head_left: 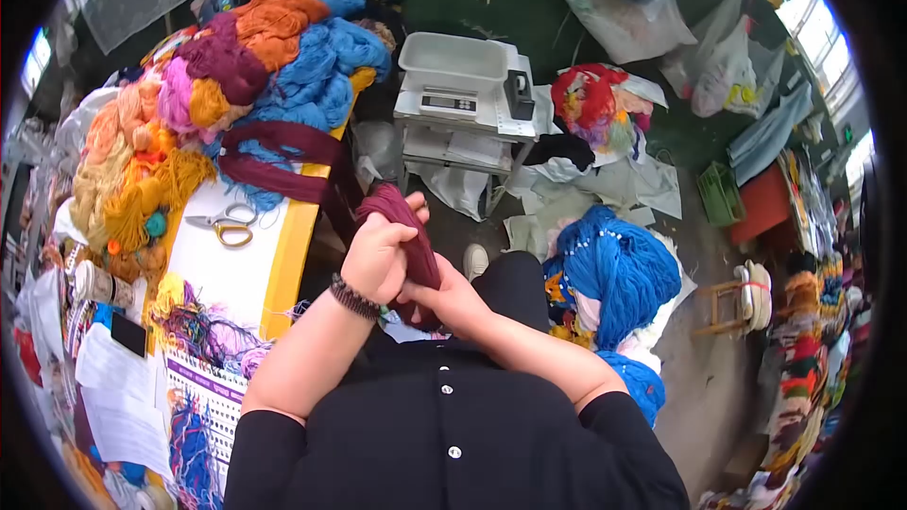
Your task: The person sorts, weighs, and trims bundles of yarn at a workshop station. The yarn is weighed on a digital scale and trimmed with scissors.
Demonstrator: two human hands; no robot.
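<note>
Evidently, the left hand (pixel 376 253) and right hand (pixel 452 302) both grasp the maroon yarn (pixel 419 253), probably keeping its strands together; scissors (pixel 232 232) lie on the table (pixel 238 281), apparently for easy reach.

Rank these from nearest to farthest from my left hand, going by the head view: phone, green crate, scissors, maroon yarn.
1. Maroon yarn: touching, gripped by the left hand.
2. Scissors: to the hand's left, lying open.
3. Phone: farther left and lower in the picture.
4. Green crate: far over on the right side.
</note>
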